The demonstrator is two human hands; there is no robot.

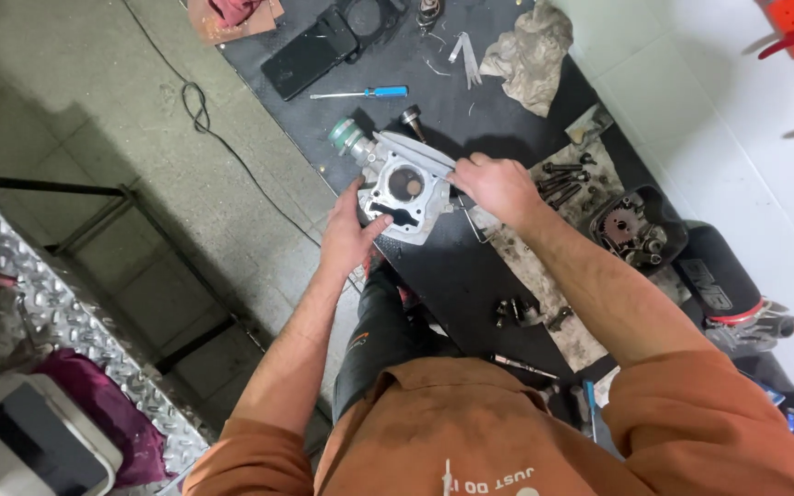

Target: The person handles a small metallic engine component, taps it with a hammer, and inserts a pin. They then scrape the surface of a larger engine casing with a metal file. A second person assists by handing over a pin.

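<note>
A grey metal engine cylinder head (pixel 403 188) with a round bore and a green fitting at its far-left end rests at the edge of a black workbench mat (pixel 457 266). My left hand (pixel 351 230) grips its near-left side, thumb on the flat face. My right hand (pixel 498 186) is closed on its right edge, beside a thin grey blade-like piece (pixel 415 152) lying across the top.
A blue-handled screwdriver (pixel 365 93), a dark flat case (pixel 310 53) and a crumpled rag (pixel 530 55) lie farther back. Bolts on dirty cardboard (pixel 562 179), a black tray of gears (pixel 636 228) and small parts (pixel 516 312) sit to the right. A diamond-plate surface (pixel 57 312) is at left.
</note>
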